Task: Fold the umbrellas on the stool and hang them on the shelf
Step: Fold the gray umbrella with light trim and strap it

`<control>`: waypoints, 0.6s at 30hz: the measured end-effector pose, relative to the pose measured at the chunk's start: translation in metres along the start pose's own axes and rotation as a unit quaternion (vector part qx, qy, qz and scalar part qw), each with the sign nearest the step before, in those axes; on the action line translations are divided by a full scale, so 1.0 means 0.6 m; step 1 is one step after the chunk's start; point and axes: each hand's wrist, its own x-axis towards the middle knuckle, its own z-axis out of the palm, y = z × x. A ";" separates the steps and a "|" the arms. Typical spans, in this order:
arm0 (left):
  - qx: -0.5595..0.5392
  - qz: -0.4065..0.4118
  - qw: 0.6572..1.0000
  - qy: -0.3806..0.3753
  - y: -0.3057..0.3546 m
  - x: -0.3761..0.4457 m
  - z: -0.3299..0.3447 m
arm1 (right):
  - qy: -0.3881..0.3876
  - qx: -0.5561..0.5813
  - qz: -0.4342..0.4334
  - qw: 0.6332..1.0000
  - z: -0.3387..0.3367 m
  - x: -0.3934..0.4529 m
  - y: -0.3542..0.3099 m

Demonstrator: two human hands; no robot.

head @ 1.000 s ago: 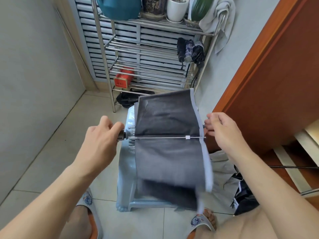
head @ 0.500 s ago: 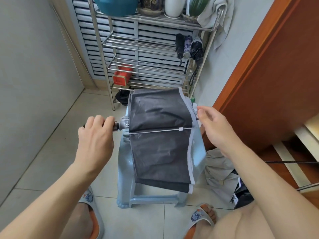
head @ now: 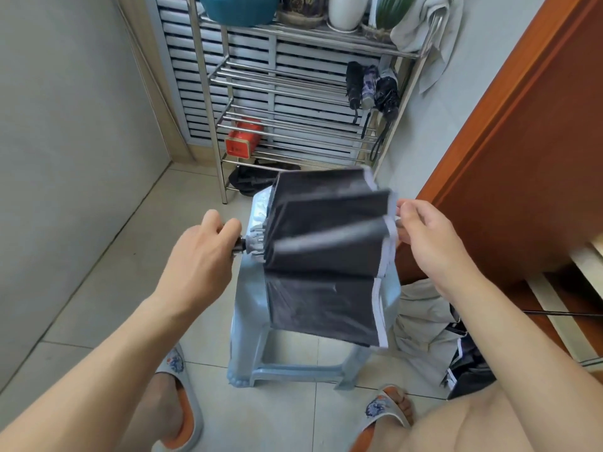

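Observation:
A collapsed umbrella (head: 323, 256), black inside with a pale edge, is held level above the light blue plastic stool (head: 257, 370). My left hand (head: 199, 256) grips its handle end on the left. My right hand (head: 424, 236) pinches the tip of the canopy on the right. The cloth panels hang loose and blurred below the shaft. Three folded umbrellas (head: 372, 86) hang from the right side of the steel shelf (head: 208, 102). Another unfolded umbrella (head: 434, 331), beige and black, lies on the floor right of the stool.
The shelf's top tier holds a teal pot (head: 241, 8), other pots and a towel (head: 430, 31). A red tin (head: 243, 141) sits on a low tier, dark shoes (head: 251, 181) under it. A wooden door (head: 522, 158) stands right, a wall left. My slippered feet flank the stool.
The umbrella has turned about its shaft, so the panels have shifted and bunched into folds. Both hands keep their hold, close to the same places.

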 end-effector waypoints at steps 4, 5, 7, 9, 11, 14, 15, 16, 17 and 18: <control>0.027 -0.021 0.999 0.038 0.005 -0.005 0.009 | 0.001 -0.001 -0.010 1.000 0.002 -0.001 0.000; 0.045 -0.029 0.998 0.026 0.004 -0.008 0.014 | -0.001 -0.003 -0.012 1.000 0.004 -0.002 0.000; 0.071 -0.042 0.997 -0.010 -0.001 -0.013 0.020 | -0.008 -0.003 -0.011 1.000 0.006 -0.003 0.001; 0.067 -0.038 0.995 -0.064 -0.003 -0.017 0.019 | -0.014 -0.006 -0.007 1.000 0.008 -0.004 0.002; 0.034 -0.021 0.992 -0.121 -0.010 -0.019 0.016 | -0.018 -0.015 -0.010 1.000 0.010 -0.004 0.001; -0.008 -0.025 0.971 -0.238 -0.026 -0.022 -0.007 | -0.027 -0.026 -0.008 0.999 0.013 -0.004 -0.003; -0.036 -0.038 0.966 -0.254 -0.034 -0.023 -0.016 | -0.030 -0.031 -0.005 0.999 0.014 -0.005 -0.005; -0.069 -0.052 0.960 -0.265 -0.044 -0.022 -0.022 | -0.034 -0.037 -0.003 0.999 0.016 -0.007 -0.008; -0.096 -0.056 0.957 -0.267 -0.054 -0.020 -0.026 | -0.037 -0.045 -0.002 0.998 0.017 -0.008 -0.011; -0.116 -0.054 0.953 -0.274 -0.061 -0.018 -0.029 | -0.040 -0.051 -0.002 0.998 0.019 -0.008 -0.012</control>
